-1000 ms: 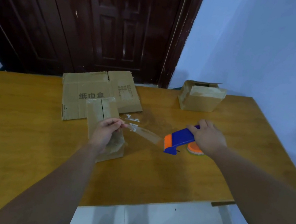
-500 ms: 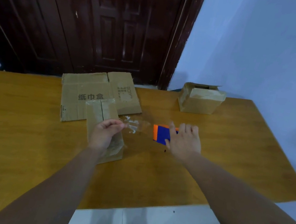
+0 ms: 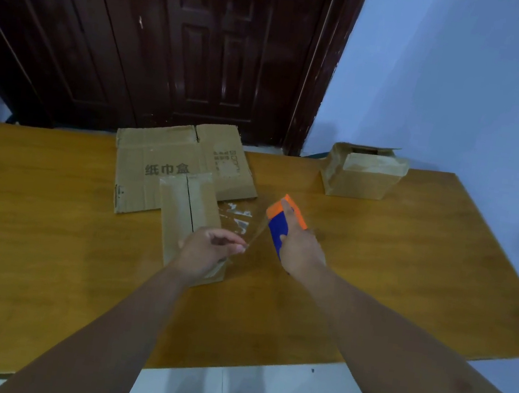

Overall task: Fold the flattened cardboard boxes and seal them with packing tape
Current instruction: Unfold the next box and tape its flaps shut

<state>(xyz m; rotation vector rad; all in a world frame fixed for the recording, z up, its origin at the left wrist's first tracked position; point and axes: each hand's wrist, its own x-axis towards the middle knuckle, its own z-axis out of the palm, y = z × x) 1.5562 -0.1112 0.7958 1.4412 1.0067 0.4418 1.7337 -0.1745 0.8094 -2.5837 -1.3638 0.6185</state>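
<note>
The left hand [image 3: 206,252] pinches tape [image 3: 255,234] from the dispenser [image 3: 279,224] the right hand [image 3: 302,253] grips; the folded box [image 3: 187,205] beneath seems unsealed, the far box [image 3: 360,177] looks taped, a flat box [image 3: 155,164] waits.

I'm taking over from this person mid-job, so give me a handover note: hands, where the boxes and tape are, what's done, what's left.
Left hand: pinches the free end of the clear tape, above the small folded box.
Right hand: grips the blue-and-orange tape dispenser, tilted up off the table.
Flattened cardboard lies behind the small box, partly under it. A taped box stands at the far right.
Done: the far box carries tape and the small box is folded.
Left: lay the strip over the small box's seam, then fold and seal the flat one.
</note>
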